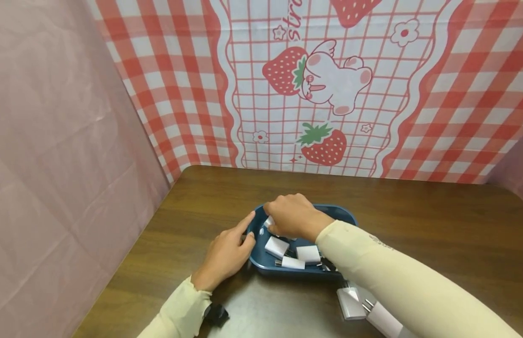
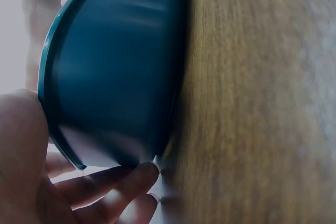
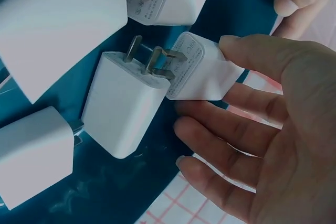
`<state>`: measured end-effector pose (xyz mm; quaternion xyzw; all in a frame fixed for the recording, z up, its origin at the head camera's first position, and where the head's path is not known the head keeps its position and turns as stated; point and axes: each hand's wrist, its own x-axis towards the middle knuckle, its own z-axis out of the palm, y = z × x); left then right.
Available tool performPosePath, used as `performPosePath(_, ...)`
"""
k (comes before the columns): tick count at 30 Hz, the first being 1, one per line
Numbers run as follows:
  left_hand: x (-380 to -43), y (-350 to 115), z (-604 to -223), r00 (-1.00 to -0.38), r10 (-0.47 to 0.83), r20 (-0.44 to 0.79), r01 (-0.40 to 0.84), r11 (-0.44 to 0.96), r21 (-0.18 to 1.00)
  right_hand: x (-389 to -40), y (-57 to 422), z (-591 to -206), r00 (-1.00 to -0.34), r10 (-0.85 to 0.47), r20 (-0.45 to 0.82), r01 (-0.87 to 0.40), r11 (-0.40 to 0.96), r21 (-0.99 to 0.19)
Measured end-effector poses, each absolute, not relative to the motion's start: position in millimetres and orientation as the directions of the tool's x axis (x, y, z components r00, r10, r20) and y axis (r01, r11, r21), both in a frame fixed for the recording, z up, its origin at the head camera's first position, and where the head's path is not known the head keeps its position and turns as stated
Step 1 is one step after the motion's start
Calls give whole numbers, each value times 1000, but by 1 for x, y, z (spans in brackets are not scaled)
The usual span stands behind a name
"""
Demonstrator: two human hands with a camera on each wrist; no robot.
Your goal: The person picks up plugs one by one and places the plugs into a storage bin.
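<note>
Pinching one white charger (image 3: 211, 77) between thumb and fingers, your right hand (image 3: 278, 124) reaches into the blue tray (image 1: 282, 272); your left hand (image 1: 227, 251) touches its end, thumb and forefinger apart, probably steadying it on the counter (image 1: 173, 244).

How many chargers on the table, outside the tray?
2 visible: one charger just nearside of the tray, another to its right, partly behind the right sleeve, which may hide more.

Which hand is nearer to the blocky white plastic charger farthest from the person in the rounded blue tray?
The right hand: it grips the blocky white charger. The left hand is at the left end of the rounded blue tray, apart from the charger.
</note>
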<state>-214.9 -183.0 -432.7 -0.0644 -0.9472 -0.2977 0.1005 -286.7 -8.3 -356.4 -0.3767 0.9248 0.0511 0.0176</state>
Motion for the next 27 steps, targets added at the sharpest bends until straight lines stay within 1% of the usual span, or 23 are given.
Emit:
performPosePath(5,-214,-182,-433,-971,64,230,186,810,556,-285,-5,-355,-711,-701,-54,-703,706,83)
performPosePath(8,-214,-182,-433,-973,62,224,181,806,563,-282,3,-352,-719,-694,-35,-695,716,65)
performPosePath(15,-213,-181,-433,-971,47,235,178,800,574,-269,31,-341,-754,-655,54,-657,754,-22)
performPosePath(19,-213,-182,-432,-971,37,237,173,795,582,-264,44,-336,-761,-640,104,-646,763,-35)
performPosePath(27,-213,-179,-433,-976,26,215,151,794,589,-252,70,-332,-784,-602,152,-618,781,-94)
